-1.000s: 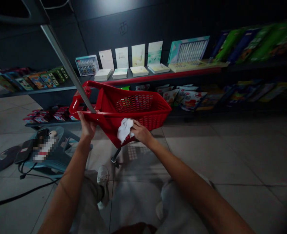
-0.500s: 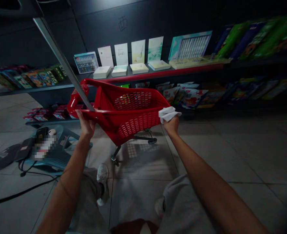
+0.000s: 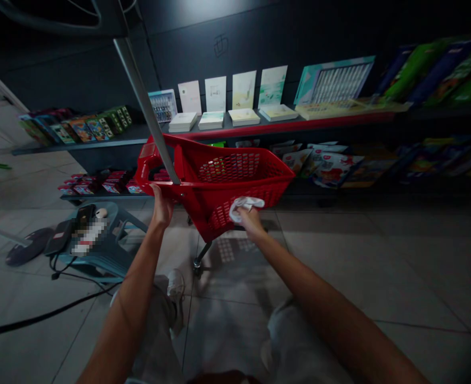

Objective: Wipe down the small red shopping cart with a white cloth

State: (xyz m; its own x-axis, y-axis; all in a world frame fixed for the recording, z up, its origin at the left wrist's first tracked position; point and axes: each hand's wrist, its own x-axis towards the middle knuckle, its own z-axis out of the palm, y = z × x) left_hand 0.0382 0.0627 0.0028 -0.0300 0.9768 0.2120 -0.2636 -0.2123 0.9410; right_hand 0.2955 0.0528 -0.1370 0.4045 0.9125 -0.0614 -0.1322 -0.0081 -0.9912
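A red plastic shopping cart (image 3: 235,176) with perforated walls stands on the tiled floor in front of me. My left hand (image 3: 161,205) is closed on the near rim of the cart at its left side. My right hand (image 3: 250,220) holds a crumpled white cloth (image 3: 244,205) pressed against the cart's near outer wall, below the rim. My legs and a white shoe show below my arms.
A grey metal pole (image 3: 147,106) slants down to the cart's rim. Shelves (image 3: 283,125) with cards, books and packets run along the dark wall. A blue plastic stool (image 3: 99,240) with small items stands at the left, with a black cable (image 3: 39,317) on the floor.
My right hand carried the cloth from the cart's lower wall out to its right end, then back to the middle of the near wall. My left hand kept its grip on the rim.
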